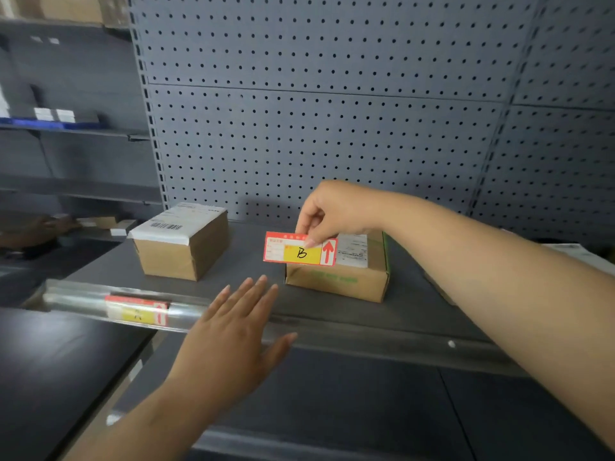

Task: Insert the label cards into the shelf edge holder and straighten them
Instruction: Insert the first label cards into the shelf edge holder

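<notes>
**A:** How will the "B" label card (pixel 301 249) handle?

**B:** Light, thin and bendy, I'd judge. A pinch on the top edge suits it and leaves the bottom edge free for the channel.

**A:** Where is it?

**B:** My right hand (pixel 327 211) pinches its top edge, upright in front of a cardboard box (pixel 339 281), above the clear shelf edge holder (pixel 83 302). My left hand (pixel 233 331) is flat with fingers straight, grasping nothing, over the holder beside the seated "A" card (pixel 136 311).

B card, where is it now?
Head view, right of centre: the B card is pinched by the right hand, in front of the right-hand box.
</notes>
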Demonstrator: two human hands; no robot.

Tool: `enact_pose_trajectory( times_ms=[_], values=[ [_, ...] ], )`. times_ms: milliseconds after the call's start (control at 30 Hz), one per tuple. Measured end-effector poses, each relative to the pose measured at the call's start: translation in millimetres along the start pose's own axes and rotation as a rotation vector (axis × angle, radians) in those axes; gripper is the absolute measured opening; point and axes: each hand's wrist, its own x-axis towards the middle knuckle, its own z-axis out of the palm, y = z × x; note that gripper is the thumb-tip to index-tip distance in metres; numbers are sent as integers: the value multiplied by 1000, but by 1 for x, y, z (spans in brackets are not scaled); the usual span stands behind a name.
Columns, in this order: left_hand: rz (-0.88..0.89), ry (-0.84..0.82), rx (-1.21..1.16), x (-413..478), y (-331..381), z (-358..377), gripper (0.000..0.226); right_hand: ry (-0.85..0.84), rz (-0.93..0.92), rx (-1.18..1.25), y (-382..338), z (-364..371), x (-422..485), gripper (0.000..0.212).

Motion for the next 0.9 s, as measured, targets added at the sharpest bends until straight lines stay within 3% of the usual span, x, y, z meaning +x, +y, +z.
enact_pose_trajectory(
  times_ms=[333, 700, 900],
  values=[
    [97, 1, 21, -22, 28, 17, 70, 92, 105, -9, 9, 26, -63, 20],
    [181, -30, -25, -39, 24, 27, 73, 241, 252, 115, 19, 69, -91, 11],
    [194, 20, -58, -40, 22, 32, 68, 368, 241, 217, 25, 89, -91, 8]
  ],
)
